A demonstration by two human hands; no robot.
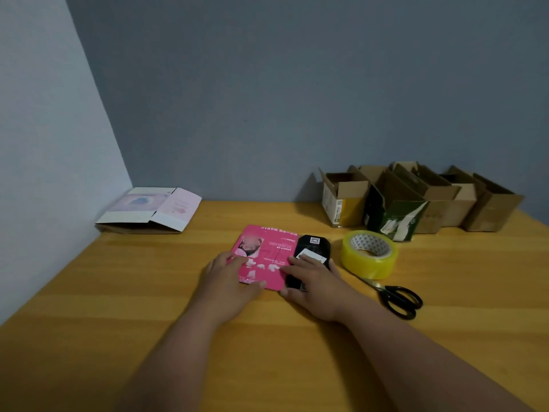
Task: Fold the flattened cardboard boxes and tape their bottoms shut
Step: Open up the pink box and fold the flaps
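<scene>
I judge this to be the very start of one box: the flattened pink box [269, 257] lies flat on the wooden table [118, 292], straight ahead of me, and nothing on it is opened up yet. My left hand [230, 273] rests on its near left corner with the fingers laid out fairly straight and the thumb along the near edge, pressing rather than gripping as far as I can tell. My right hand [312, 281] lies over the black part of the box [313, 248] at its right side, fingers spread and flat on top, thumb down at the near edge; it holds nothing that I can see. Both forearms reach forward from the bottom of the view and converge on the box, wrists low to the table. The next move, I think, calls for getting fingertips under an edge, lifting the flat piece and squaring it into a tube so the bottom flaps can be folded in. The roll of yellow tape [370, 254] stands just beside the box on the right, and the scissors [396, 297] lie near it, both within easy reach of my right hand. Along the wall to the right stands a row of opened boxes [416, 200], and another flattened box [148, 211] waits in the left corner.
</scene>
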